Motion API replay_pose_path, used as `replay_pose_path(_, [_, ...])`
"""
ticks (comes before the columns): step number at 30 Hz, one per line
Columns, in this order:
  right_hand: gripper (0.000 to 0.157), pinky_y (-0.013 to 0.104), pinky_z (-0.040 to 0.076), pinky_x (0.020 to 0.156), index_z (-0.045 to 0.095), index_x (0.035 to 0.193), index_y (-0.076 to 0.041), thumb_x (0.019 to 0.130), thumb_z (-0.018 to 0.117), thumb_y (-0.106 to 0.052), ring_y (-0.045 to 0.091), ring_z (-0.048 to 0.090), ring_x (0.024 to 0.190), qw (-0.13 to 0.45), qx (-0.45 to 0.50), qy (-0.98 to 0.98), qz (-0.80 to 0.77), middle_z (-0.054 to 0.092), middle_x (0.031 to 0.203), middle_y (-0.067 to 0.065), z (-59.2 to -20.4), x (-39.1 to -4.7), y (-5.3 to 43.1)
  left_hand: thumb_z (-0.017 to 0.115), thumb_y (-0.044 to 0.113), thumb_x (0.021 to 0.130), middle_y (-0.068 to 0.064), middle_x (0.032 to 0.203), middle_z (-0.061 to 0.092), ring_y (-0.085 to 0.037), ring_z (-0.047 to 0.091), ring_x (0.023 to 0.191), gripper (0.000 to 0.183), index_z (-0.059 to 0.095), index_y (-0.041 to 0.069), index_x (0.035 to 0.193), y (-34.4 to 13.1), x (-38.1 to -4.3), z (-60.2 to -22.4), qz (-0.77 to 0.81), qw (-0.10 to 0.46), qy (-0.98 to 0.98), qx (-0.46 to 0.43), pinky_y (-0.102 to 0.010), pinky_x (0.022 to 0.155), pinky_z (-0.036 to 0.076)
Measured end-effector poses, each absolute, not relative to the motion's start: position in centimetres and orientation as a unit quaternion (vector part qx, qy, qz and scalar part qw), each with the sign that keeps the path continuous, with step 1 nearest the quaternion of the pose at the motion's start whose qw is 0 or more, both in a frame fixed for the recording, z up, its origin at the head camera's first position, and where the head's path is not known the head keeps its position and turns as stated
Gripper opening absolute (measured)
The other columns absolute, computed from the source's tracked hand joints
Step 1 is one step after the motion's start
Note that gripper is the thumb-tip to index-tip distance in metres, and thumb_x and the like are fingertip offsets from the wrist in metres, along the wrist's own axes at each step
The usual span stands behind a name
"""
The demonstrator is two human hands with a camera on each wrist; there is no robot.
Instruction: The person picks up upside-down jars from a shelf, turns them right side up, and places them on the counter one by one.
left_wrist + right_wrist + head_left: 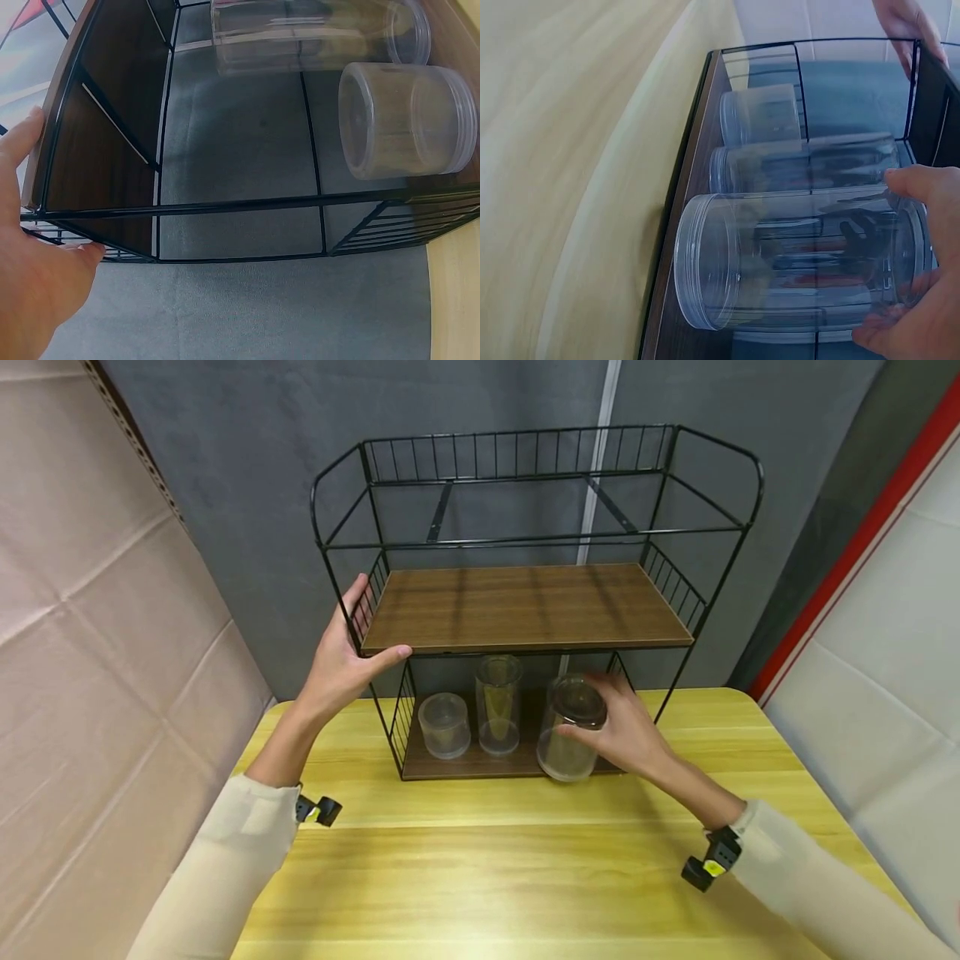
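Note:
A two-tier black wire shelf rack (525, 647) with brown wooden boards stands on the table. My left hand (341, 652) grips its left side at the middle board (532, 606), thumb along the front edge and fingers behind the side frame. My right hand (626, 727) holds a tall clear plastic jar (802, 262) round its upper end, at the front right of the bottom board (480, 768). The jar is tilted slightly, and its ridged end faces down. Left of it stand a slimmer tall clear jar (498, 706) and a short clear jar (445, 727).
The light wood table (480, 868) spreads in front of the rack. A grey backdrop (262, 485) hangs behind it, with pale panels at the left (97, 652) and right (892, 635). The middle board overhangs the jars from above.

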State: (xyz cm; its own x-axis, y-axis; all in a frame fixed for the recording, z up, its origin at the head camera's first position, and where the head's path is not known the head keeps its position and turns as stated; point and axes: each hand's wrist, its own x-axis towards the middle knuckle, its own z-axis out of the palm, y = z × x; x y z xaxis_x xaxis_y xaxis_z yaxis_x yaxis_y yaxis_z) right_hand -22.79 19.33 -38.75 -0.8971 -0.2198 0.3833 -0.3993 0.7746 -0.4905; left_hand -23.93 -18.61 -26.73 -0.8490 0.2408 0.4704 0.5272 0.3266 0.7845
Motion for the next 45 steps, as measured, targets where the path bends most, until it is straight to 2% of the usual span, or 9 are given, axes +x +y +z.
replay_pose_path(11, [0.088, 0.058, 0.046, 0.093, 0.047, 0.143, -0.006, 0.075, 0.081, -0.051, 0.037, 0.050, 0.119, 0.135, 0.174, -0.920, 0.325, 0.045, 0.139, 0.019, -37.4, -20.4, 18.7, 0.074, 0.002, 0.085, 0.000, 0.164, 0.011, -0.017, 0.011, 0.151, 0.098, 0.008, 0.012, 0.157, -18.6, -23.2, -27.6, -0.571, 0.180, -0.759, -0.256, -0.036, 0.121, 0.018])
replay_pose_path(17, [0.091, 0.051, 0.051, 0.092, 0.043, 0.147, -0.009, 0.075, 0.082, -0.049, 0.033, 0.052, 0.119, 0.117, 0.174, -0.909, 0.360, 0.042, 0.143, 0.016, -36.3, -19.0, 18.4, 0.072, 0.001, 0.086, -0.001, 0.164, 0.009, -0.017, 0.010, 0.151, 0.099, 0.003, 0.007, 0.157, -18.4, -21.9, -28.1, -0.611, 0.255, -0.705, -0.254, -0.034, 0.122, 0.013])
replay_pose_path(22, [0.089, 0.051, 0.050, 0.094, 0.041, 0.149, -0.015, 0.077, 0.081, -0.047, 0.031, 0.049, 0.124, 0.109, 0.176, -0.895, 0.395, 0.041, 0.146, 0.011, -35.8, -18.2, 18.4, 0.075, 0.009, 0.085, -0.009, 0.162, 0.019, -0.026, 0.016, 0.149, 0.096, 0.011, -0.001, 0.155, -18.0, -20.6, -28.4, -0.625, 0.346, -0.648, -0.265, -0.038, 0.122, 0.012])
replay_pose_path(25, [0.083, 0.045, 0.050, 0.095, 0.041, 0.149, -0.017, 0.080, 0.080, -0.040, 0.027, 0.050, 0.124, 0.101, 0.178, -0.875, 0.438, 0.042, 0.145, 0.008, -35.9, -17.9, 18.5, 0.078, 0.018, 0.084, -0.014, 0.158, 0.025, -0.030, 0.020, 0.147, 0.096, 0.015, -0.005, 0.153, -17.6, -19.8, -28.5, -0.620, 0.393, -0.626, -0.264, -0.041, 0.122, 0.014])
replay_pose_path(28, [0.076, 0.029, 0.050, 0.097, 0.040, 0.150, -0.018, 0.085, 0.078, -0.031, 0.024, 0.051, 0.126, 0.085, 0.179, -0.850, 0.488, 0.044, 0.144, 0.006, -36.0, -17.8, 18.6, 0.079, 0.024, 0.083, -0.021, 0.155, 0.029, -0.032, 0.024, 0.145, 0.097, 0.018, -0.009, 0.151, -17.1, -19.1, -28.5, -0.612, 0.425, -0.611, -0.269, -0.044, 0.121, 0.015])
replay_pose_path(31, [0.070, 0.015, 0.046, 0.097, 0.039, 0.150, -0.017, 0.089, 0.073, -0.024, 0.023, 0.050, 0.129, 0.064, 0.178, -0.822, 0.538, 0.045, 0.144, 0.006, -36.1, -17.6, 18.6, 0.079, 0.025, 0.083, -0.024, 0.152, 0.032, -0.034, 0.028, 0.143, 0.094, 0.021, -0.012, 0.148, -16.6, -18.4, -28.7, -0.604, 0.439, -0.602, -0.282, -0.047, 0.121, 0.016])
replay_pose_path(34, [0.065, 0.011, 0.043, 0.098, 0.039, 0.150, -0.015, 0.092, 0.069, -0.020, 0.023, 0.045, 0.134, 0.050, 0.173, -0.792, 0.584, 0.044, 0.148, 0.007, -36.0, -17.5, 18.5, 0.078, 0.025, 0.084, -0.026, 0.149, 0.036, -0.037, 0.031, 0.141, 0.090, 0.024, -0.013, 0.146, -16.1, -18.0, -29.2, -0.594, 0.444, -0.598, -0.303, -0.049, 0.119, 0.019])
replay_pose_path(40, [0.061, 0.016, 0.045, 0.098, 0.033, 0.151, -0.004, 0.097, 0.060, -0.011, 0.017, 0.046, 0.132, 0.019, 0.162, -0.702, 0.693, 0.037, 0.151, 0.016, -36.0, -17.1, 18.0, 0.080, 0.026, 0.083, -0.029, 0.141, 0.044, -0.040, 0.038, 0.136, 0.087, 0.031, -0.018, 0.140, -15.1, -17.9, -31.3, -0.569, 0.456, -0.582, -0.359, -0.049, 0.117, 0.026])
replay_pose_path(45, [0.061, 0.027, 0.043, 0.105, 0.024, 0.152, 0.003, 0.099, 0.052, -0.008, 0.018, 0.047, 0.131, -0.017, 0.158, -0.598, 0.785, 0.031, 0.150, 0.018, -36.0, -16.8, 17.5, 0.076, 0.031, 0.086, -0.032, 0.142, 0.042, -0.039, 0.038, 0.136, 0.084, 0.034, -0.021, 0.136, -13.4, -16.3, -31.6, -0.542, 0.416, -0.616, -0.392, -0.045, 0.117, 0.028])
